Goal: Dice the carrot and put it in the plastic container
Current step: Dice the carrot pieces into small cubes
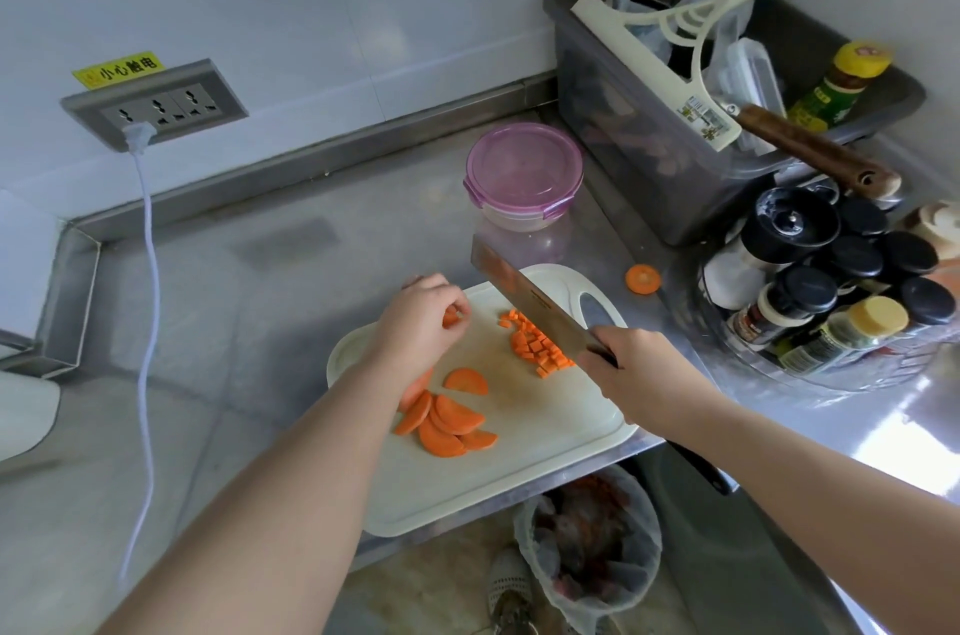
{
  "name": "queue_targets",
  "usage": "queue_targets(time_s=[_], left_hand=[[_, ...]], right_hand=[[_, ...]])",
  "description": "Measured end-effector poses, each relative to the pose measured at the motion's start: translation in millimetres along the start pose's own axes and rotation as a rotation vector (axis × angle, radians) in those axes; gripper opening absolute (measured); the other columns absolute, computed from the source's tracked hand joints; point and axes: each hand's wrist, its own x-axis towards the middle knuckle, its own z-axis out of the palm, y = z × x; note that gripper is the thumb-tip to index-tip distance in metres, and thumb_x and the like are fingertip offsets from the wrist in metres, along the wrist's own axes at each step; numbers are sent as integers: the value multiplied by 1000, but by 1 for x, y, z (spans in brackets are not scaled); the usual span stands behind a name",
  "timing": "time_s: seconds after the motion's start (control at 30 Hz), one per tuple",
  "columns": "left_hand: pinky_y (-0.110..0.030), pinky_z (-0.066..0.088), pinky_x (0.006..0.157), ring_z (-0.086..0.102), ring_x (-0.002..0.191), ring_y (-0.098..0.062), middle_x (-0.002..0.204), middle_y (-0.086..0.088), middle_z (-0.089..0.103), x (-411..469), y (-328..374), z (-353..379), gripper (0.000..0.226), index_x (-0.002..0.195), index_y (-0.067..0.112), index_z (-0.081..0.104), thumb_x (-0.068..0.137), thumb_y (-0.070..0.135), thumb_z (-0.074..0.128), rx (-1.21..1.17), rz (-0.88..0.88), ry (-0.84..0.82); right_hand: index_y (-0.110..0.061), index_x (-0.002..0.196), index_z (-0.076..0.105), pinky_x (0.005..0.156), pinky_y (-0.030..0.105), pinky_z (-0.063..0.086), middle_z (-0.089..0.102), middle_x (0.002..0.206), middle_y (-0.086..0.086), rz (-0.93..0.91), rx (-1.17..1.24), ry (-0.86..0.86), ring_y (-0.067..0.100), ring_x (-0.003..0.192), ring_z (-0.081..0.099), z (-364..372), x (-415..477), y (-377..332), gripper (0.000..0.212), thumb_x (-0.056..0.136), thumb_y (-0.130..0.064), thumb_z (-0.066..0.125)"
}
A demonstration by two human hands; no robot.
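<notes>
Gripping the cleaver (524, 296) in our right hand (641, 374) so its blade fences the diced carrot (540, 347) at the cutting board's (519, 478) two o'clock, we pinch one carrot piece (451, 318) in our left hand (422, 317), the lidded plastic container (523, 172) sitting beyond at twelve.

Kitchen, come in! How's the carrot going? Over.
Left-hand grip pinches small orange carrot piece; right-hand grip holds steel cleaver. Half-moon slices undiced on white board. Pink-lidded plastic container closed.

One knife (524, 294), one board (493, 489), one container (523, 177), perhaps six carrot half-slices (457, 413), one round slice (642, 279).
</notes>
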Motion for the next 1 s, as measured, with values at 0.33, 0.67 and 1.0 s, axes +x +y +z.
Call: queue_targets(time_s=[0.33,0.67,1.0], left_hand=[[-36,42,95,47,111,-20,120,5,52,-7,-13,-5,34,115,20,65,82,23,72,83,-66,-200],[-33,46,86,48,101,-26,110,2,54,7,12,-5,19,99,19,65,81,25,65,265,-67,-313],[-26,36,82,42,108,-19,114,10,51,-32,54,-3,27,106,27,60,79,32,61,211,103,-309]], right_hand=[[-16,64,41,51,33,39,46,56,1,7,-29,-20,18,51,38,1,1,1,35,97,-26,47],[-12,64,38,52,29,32,45,58,3,11,-9,-6,18,55,38,-7,-7,2,39,97,-32,47],[0,73,44,47,29,38,46,62,9,19,66,-11,19,51,39,-20,-21,0,39,96,-31,48]])
